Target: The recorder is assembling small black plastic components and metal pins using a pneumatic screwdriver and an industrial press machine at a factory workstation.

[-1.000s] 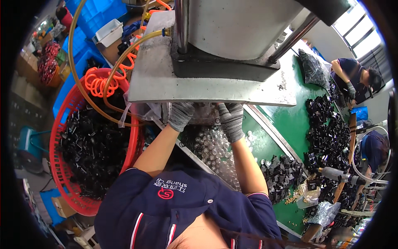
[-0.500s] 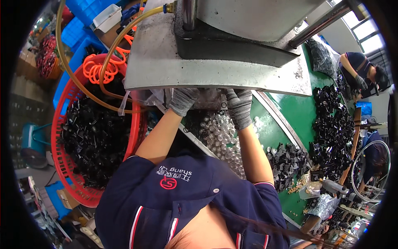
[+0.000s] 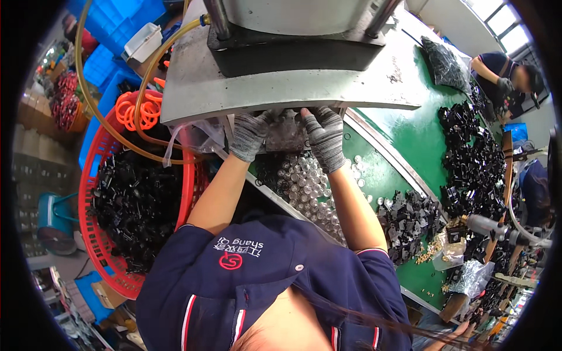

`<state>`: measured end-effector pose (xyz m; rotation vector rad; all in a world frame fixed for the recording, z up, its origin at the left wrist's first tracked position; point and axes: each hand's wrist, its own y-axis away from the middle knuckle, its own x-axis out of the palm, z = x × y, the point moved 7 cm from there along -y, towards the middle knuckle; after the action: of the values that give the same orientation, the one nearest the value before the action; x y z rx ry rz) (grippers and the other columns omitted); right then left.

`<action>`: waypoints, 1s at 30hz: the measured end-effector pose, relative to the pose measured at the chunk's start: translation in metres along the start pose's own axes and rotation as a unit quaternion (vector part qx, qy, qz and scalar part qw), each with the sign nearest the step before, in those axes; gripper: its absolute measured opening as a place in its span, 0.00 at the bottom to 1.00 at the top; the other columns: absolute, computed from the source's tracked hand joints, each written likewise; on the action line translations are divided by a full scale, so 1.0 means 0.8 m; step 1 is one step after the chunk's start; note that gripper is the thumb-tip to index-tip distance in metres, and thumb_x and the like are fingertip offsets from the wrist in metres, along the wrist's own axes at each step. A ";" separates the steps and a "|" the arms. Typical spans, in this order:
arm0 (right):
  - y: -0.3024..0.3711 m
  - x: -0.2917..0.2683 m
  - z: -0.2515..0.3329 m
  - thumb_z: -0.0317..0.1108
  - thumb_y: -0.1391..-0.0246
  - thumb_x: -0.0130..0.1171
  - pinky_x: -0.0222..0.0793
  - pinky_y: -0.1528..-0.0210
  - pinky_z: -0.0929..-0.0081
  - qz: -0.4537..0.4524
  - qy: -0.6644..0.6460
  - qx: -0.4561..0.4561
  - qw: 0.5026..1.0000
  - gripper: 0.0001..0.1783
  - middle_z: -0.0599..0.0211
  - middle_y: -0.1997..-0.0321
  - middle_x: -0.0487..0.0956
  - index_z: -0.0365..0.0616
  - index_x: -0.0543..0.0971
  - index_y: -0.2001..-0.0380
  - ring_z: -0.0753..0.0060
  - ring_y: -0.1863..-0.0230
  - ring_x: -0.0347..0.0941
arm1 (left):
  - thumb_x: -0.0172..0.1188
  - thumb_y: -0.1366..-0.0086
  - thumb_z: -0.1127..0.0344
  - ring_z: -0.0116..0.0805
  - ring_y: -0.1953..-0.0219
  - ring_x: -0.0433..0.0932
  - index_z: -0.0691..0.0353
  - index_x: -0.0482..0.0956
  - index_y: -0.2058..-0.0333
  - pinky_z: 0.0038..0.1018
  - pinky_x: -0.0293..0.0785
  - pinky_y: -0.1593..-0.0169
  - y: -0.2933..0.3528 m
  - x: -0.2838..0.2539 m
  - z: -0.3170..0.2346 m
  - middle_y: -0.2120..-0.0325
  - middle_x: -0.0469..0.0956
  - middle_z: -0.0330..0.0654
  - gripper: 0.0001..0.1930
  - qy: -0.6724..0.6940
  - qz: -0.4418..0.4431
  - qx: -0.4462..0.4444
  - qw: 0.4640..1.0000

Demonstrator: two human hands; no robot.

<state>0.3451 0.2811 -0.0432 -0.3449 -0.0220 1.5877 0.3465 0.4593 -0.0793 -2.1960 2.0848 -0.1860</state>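
Both my hands wear grey knitted gloves and reach under the front edge of a thick metal plate [image 3: 281, 96] of a press. My left hand [image 3: 249, 134] is bent inward, its fingertips mostly hidden in the shade below the plate. Facing it, my right hand [image 3: 325, 139] has its fingers curled, with a bare fingertip showing. Both seem to pinch at something small and dark that I cannot make out. Between them lies a worn grey metal block [image 3: 284, 136]. Clear round caps [image 3: 307, 186] are heaped just below my right hand, beside small black rings [image 3: 267, 174].
On the left stands a red basket [image 3: 88, 202] full of black plastic parts [image 3: 137, 210]. An orange coiled hose [image 3: 136, 111] and a yellowish tube [image 3: 93, 99] hang over it. Black parts [image 3: 471, 164] also cover the green table [image 3: 380, 169]. Another person [image 3: 497, 67] works at the far right.
My view has shifted, so the press sits higher and further left. My hands have come nearer each other, and more of the right fingers shows below the plate.
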 end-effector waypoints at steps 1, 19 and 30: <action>0.002 -0.003 0.003 0.32 0.43 0.59 0.71 0.65 0.77 -0.005 -0.001 -0.001 1.000 0.10 0.63 0.72 0.81 0.34 0.79 0.64 0.74 0.72 0.75 | 0.65 0.43 0.58 0.40 0.60 0.79 0.64 0.74 0.51 0.35 0.76 0.56 0.001 -0.003 -0.008 0.59 0.79 0.49 0.24 -0.039 -0.018 0.031 0.999; 0.012 -0.240 -0.106 0.35 0.42 0.56 0.76 0.77 0.72 -0.198 -0.315 0.203 0.906 0.16 0.59 0.67 0.80 0.34 0.74 0.57 0.72 0.72 0.77 | 0.60 0.43 0.73 0.30 0.59 0.78 0.62 0.75 0.50 0.24 0.75 0.55 0.115 -0.020 -0.120 0.59 0.78 0.42 0.20 -0.190 0.105 0.024 0.976; 0.076 -0.061 -0.040 0.36 0.43 0.56 0.71 0.70 0.69 0.201 0.132 0.031 0.970 0.16 0.63 0.66 0.79 0.41 0.75 0.54 0.67 0.72 0.76 | 0.59 0.40 0.75 0.35 0.49 0.74 0.66 0.75 0.51 0.31 0.69 0.44 0.264 -0.400 0.023 0.54 0.77 0.43 0.17 -0.546 -0.168 -0.086 0.816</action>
<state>0.2939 0.2236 -0.0771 -0.5347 0.3197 1.9241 0.1253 0.7678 -0.1364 -1.9281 1.0763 1.0239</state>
